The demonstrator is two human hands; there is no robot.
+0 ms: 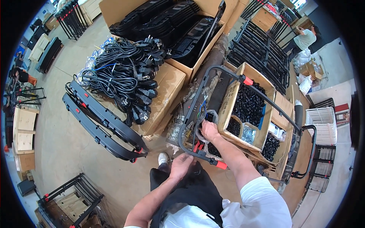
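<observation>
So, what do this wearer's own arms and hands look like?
The left hand and right hand are bare, with no gloves or wristbands visible. A loose white short sleeve covers the upper part of the right arm; the left sleeve shows only as a white sliver.

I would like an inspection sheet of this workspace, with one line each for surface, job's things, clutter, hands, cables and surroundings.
Surface: dark work surface, torn wrapping along its left side.
Job's things: black tubular frame with red fittings; beneath its far bar, a tray holding small black parts.
Clutter: curved black pieces beside a cardboard box.
Hands: right hand reaches into clear plastic beside the tray, fingertips hidden; left hand is at the frame's near corner, grip unclear.
Cables: bundled black cables with plugs, piled on the cardboard box.
Surroundings: another person at upper right; stacked black frames beyond the tray; white crates at right.
</observation>
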